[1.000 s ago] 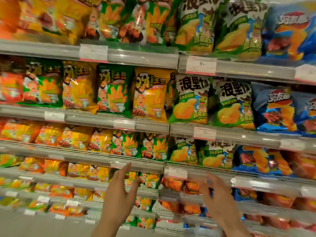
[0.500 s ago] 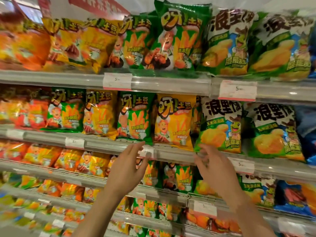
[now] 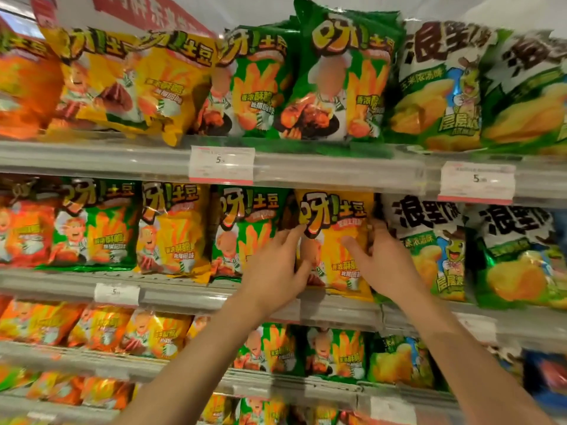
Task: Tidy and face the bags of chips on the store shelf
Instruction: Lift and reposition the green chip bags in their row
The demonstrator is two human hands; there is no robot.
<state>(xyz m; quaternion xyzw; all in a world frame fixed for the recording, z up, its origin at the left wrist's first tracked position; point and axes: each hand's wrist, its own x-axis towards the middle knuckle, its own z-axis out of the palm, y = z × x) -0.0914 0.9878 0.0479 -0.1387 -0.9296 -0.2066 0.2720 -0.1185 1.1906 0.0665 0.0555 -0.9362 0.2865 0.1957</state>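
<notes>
A yellow chip bag point(image 3: 336, 222) stands upright on the second shelf point(image 3: 184, 289), between a green chip bag point(image 3: 245, 234) on its left and a white-and-green bag point(image 3: 429, 246) on its right. My left hand point(image 3: 276, 268) presses against the yellow bag's left edge with fingers spread. My right hand point(image 3: 380, 256) grips its right edge, thumb on the front and fingers behind. The bag's lower left corner is hidden behind my left hand.
The top shelf point(image 3: 306, 167) carries yellow, green and white-green bags that lean over its price tags point(image 3: 221, 164). Lower shelves point(image 3: 92, 360) hold orange, yellow and green bags. Every row is tightly packed, with bags touching side by side.
Both hands rose from below the lower shelves to the second shelf and closed in on the yellow bag. The view tilted upward and moved closer.
</notes>
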